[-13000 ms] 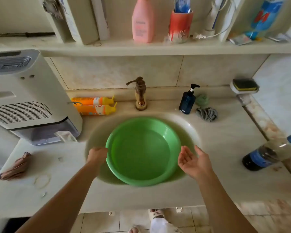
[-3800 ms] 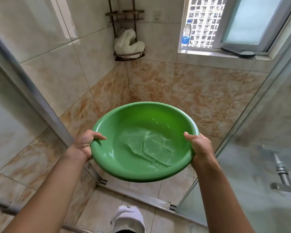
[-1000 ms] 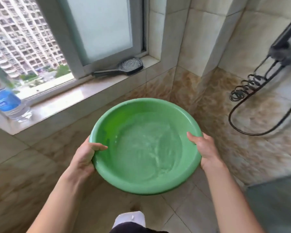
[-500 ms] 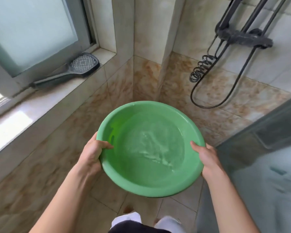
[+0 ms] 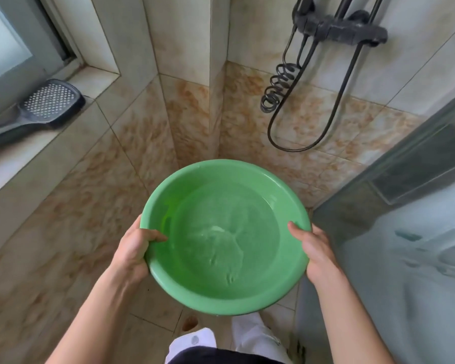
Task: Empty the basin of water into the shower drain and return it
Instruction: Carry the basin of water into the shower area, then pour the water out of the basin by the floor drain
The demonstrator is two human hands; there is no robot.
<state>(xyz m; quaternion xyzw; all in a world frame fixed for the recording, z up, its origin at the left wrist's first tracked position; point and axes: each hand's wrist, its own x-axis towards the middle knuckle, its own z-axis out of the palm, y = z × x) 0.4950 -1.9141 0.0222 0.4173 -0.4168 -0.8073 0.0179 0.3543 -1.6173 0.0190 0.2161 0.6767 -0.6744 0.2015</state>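
I have the green basin (image 5: 225,240) held in the air over the tiled shower floor (image 5: 153,306), near the corner, with rippling water (image 5: 221,232) still inside it. My left hand (image 5: 133,254) clamps the left rim, thumb hooked inside, and my right hand (image 5: 315,252) clamps the right rim the same way. A black shower hose (image 5: 279,88) hangs on the far wall, and a shower head (image 5: 47,103) lies on the sill at far left.
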